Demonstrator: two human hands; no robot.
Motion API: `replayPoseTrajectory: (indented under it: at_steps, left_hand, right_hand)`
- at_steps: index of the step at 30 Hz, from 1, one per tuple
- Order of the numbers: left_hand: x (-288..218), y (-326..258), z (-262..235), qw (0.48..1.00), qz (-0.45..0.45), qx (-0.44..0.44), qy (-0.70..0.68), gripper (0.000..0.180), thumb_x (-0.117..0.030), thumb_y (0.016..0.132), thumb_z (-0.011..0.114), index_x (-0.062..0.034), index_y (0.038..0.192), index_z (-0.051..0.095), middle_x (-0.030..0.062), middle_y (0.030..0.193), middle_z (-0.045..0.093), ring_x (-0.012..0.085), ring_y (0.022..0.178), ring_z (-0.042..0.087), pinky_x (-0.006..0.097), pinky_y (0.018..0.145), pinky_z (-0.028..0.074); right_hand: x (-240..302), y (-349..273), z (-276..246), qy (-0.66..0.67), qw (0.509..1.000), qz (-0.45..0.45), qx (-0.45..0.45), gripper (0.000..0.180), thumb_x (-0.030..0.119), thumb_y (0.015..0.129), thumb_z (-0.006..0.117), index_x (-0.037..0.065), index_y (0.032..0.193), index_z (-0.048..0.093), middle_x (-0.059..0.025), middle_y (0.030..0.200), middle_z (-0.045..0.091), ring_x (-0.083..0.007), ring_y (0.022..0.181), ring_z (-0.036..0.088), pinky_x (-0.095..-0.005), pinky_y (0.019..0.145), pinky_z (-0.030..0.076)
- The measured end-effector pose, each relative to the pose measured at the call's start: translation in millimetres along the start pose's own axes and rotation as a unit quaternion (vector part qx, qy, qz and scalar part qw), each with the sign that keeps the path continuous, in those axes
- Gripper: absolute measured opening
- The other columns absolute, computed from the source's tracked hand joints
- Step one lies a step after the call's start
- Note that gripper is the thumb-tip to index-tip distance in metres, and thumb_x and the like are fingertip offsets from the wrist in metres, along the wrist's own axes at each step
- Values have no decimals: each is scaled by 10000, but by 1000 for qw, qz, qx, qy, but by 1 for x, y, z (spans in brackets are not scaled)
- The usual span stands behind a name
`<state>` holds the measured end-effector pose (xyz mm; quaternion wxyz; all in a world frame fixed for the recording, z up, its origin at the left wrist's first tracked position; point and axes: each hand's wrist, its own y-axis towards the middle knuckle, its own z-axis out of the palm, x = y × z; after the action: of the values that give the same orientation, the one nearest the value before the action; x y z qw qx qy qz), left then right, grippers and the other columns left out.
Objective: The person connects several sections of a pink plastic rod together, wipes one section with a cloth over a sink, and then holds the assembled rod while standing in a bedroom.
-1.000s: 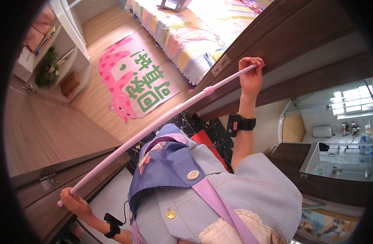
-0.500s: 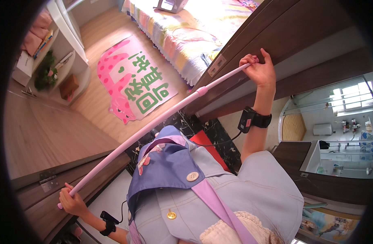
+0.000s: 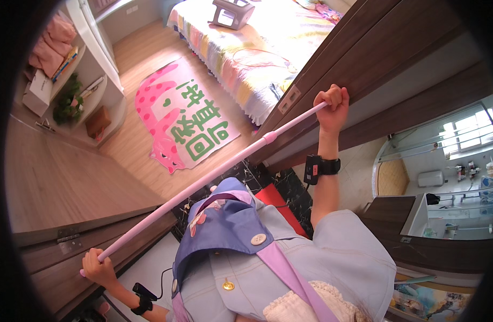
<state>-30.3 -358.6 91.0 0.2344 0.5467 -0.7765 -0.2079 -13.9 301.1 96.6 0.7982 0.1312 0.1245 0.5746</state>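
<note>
A pink telescopic rod (image 3: 203, 181) stretches slantwise in front of me across a doorway, its right end higher in the view. A collar joins its thicker left tube to the thinner right one. My left hand (image 3: 100, 268) is closed round the thick end, beside the dark brown door frame (image 3: 80, 271) at lower left; a short pink tip sticks out past the fist. My right hand (image 3: 332, 110) is wrapped round the thin end near the brown frame on the right (image 3: 359, 64), and its fingers hide that tip.
An open wooden door (image 3: 69, 172) stands at left, with corner shelves (image 3: 96, 115) behind it. Beyond the doorway lie a pink rug (image 3: 158, 104) and a bed (image 3: 225, 51) bearing a grey-brown stool (image 3: 232, 14). A bathroom basin cabinet (image 3: 386, 214) is at right.
The fingers of my right hand, partly spread before, are now wrapped round the rod's end. That hand sits slightly lower and further left in the view. My left hand keeps its grip.
</note>
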Motion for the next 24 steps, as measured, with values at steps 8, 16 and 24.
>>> replayPoseTrajectory:
  at_steps: [8,16,24]
  left_hand:
    - [-6,-2,-21,988,-101,117,24,72,-59,780,589,-68,817,528,106,805,550,281,783,551,375,678,422]
    - [23,-33,-34,984,-164,9,71,235,-34,833,553,-54,1066,573,113,1085,578,270,1037,524,348,956,359]
    - [13,-22,-31,989,-106,30,94,292,-7,848,464,-54,1129,528,78,1136,554,237,1083,506,367,994,349]
  right_hand:
    - [-13,-13,5,-162,984,-20,-78,226,282,870,531,58,879,505,-24,826,468,-153,824,466,-296,791,339]
    - [-5,-24,-6,-165,978,-21,-127,362,299,861,548,14,1082,521,-51,933,522,-180,889,485,-345,854,353]
    - [-3,-23,-1,-134,980,-58,-137,331,202,870,552,5,1132,508,-14,899,564,-156,832,491,-335,817,366]
